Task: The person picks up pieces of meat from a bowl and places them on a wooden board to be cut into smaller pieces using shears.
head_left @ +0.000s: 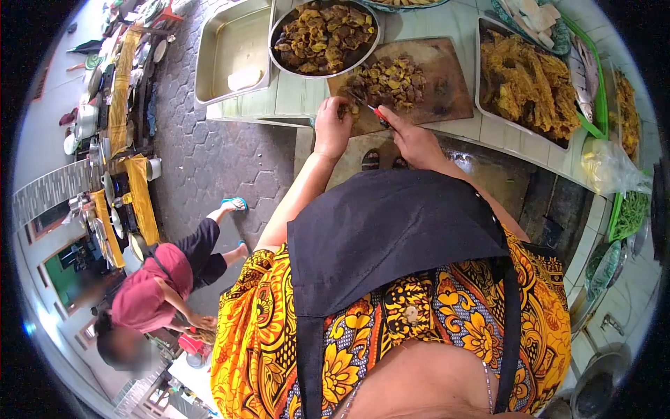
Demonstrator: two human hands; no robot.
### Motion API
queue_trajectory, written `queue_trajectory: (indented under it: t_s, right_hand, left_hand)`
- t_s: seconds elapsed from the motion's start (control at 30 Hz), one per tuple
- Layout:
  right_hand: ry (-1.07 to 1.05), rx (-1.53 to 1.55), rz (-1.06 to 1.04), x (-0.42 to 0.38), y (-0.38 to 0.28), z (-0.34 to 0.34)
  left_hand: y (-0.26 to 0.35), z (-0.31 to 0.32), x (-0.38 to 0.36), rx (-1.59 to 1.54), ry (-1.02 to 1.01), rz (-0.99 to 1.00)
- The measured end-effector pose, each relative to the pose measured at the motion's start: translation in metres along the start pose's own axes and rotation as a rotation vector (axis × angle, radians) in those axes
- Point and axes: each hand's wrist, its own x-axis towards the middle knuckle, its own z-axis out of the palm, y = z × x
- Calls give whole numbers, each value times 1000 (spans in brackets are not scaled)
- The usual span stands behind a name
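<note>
At the near edge of a brown wooden cutting board (450, 77), my left hand (333, 130) has its fingers curled around a small brown piece of meat (347, 109). My right hand (417, 143) grips a knife (381, 115) by its red handle. The knife's blade points left, close to my left fingers. Chopped brown meat pieces (398, 80) are heaped on the board beyond the knife. Behind the board's left corner stands a round metal bowl (317, 74), filled with larger pieces of similar meat.
On the left of the tiled counter (289, 101) sits a metal tray (230, 45) holding a white block. To the right are a tray of fried golden food (530, 80), a fish (583, 80) and a plastic bag (611, 167). Another person (153, 290) bends at lower left.
</note>
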Motion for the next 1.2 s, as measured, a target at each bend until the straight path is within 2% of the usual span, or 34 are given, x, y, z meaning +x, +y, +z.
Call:
queue_trajectory:
  t_s: [0.07, 0.23, 0.6, 0.67, 0.9, 0.97, 1.07, 1.2]
  right_hand:
    - [-103, -37, 50, 0, 4, 6]
    - [-146, -111, 55, 5, -1, 10]
    - [-210, -242, 54, 5, 9, 10]
    - [-302, -289, 151, -2, 12, 6]
    - [-278, -237, 130, -22, 24, -11]
    - [-186, -158, 56, -19, 21, -7]
    - [-154, -104, 54, -13, 9, 1]
    - [-257, -135, 102, -4, 3, 10]
  left_hand:
    - [-3, 1, 0, 13, 2, -1]
    - [3, 2, 1, -27, 30, -29]
    - [-5, 13, 6, 135, 24, -59]
    - [-4, 15, 5, 132, 37, -69]
    - [0, 6, 1, 77, 89, -87]
    - [3, 4, -5, 66, 84, -108]
    - [-3, 8, -9, 73, 118, -116]
    - [-5, 9, -15, 132, 178, -73]
